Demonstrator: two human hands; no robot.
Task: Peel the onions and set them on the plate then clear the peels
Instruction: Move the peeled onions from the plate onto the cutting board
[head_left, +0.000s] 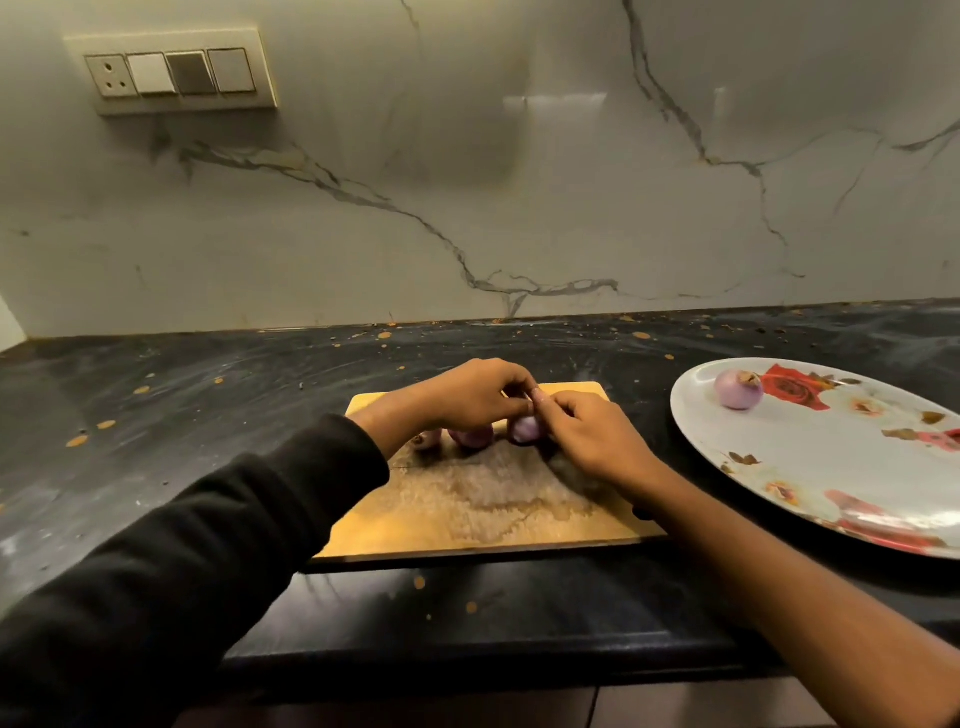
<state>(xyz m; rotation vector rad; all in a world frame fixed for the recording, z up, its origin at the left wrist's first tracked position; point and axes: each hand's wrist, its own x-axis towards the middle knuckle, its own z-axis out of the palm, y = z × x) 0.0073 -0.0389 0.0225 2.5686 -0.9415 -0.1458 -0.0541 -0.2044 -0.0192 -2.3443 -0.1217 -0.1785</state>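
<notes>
The black counter is seen under everything, and on it, beneath both hands, a wooden cutting board is laid, damp-stained in the middle. To the right of the right hand, well apart from it, a large flowered plate is set, and one peeled onion is already placed near its far rim; so that much of the task is judged done. At the far part of the board the left hand and the right hand are brought together over a third onion, whose skin appears to be pinched by the fingertips of both. Just left of it, under the left hand, two more onions are lined up, apparently unpeeled. Loose peels cannot be made out; three onions and the clearing are judged to remain.
</notes>
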